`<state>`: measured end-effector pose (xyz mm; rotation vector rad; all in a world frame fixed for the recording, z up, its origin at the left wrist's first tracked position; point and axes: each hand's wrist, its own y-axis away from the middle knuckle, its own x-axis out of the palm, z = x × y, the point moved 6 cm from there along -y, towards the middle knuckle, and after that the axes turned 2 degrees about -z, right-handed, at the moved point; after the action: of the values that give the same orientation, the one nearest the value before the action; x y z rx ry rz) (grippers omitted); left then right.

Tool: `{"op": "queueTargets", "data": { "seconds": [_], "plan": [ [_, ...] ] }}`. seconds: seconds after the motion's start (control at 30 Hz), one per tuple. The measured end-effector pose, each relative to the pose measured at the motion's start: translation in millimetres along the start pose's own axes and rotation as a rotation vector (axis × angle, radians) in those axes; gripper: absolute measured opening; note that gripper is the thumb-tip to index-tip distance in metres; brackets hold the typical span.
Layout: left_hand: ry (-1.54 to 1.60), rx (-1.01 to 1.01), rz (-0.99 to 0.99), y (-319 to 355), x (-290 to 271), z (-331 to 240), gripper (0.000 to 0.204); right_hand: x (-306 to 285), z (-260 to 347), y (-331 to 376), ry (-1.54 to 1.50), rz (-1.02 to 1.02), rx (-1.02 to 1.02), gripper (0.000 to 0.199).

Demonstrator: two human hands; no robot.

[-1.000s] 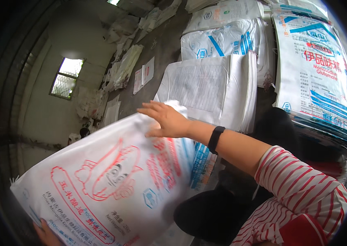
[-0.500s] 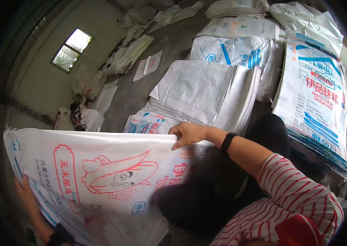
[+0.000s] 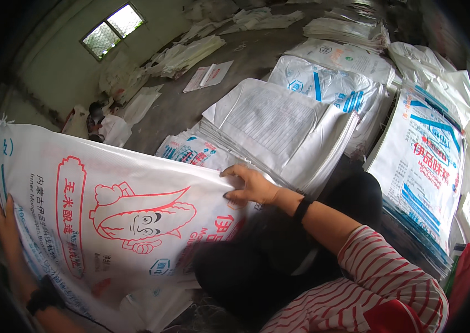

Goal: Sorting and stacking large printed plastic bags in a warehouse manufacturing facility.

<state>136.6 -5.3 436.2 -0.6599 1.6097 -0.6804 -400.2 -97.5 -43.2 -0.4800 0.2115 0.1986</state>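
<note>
A white woven sack (image 3: 113, 144), printed with a red corn cartoon and red and blue lettering, is held up on its side at the left. Its upper edge slopes down toward my right hand (image 3: 251, 187), which grips that edge between thumb and fingers. On the sack's far left side, low down, my left hand (image 3: 10, 227) holds the edge, its fingers partly hidden by the fabric. The sack's right end runs behind my dark-clothed knee (image 3: 240, 255). Below it lies a crumpled white piece of sacking (image 3: 157, 305).
A stack of flat white sacks (image 3: 263, 116) lies just beyond my right hand. Another tall stack (image 3: 424, 161) with red and blue print stands at the right. More sacks (image 3: 185, 55) lie along the far wall. At the left back is a person (image 3: 99, 119).
My head view has turned, so the stacks sit differently in the picture. The sack's left corner has risen, and its printed face is flatter and more visible. Both hands still hold the sack.
</note>
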Motion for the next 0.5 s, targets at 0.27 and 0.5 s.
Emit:
{"op": "queueTargets", "data": {
  "seconds": [0.27,0.5],
  "plan": [
    [-0.171,-0.045,0.043,-12.6,-1.0,13.8,0.068,57.4,-16.7,9.7,-0.039,0.29,-0.028,0.037],
    [-0.067,-0.117,0.03,106.7,38.7,-146.2,0.06,0.8,-10.1,4.7,-0.141,0.107,0.102,0.028]
  ]
}}
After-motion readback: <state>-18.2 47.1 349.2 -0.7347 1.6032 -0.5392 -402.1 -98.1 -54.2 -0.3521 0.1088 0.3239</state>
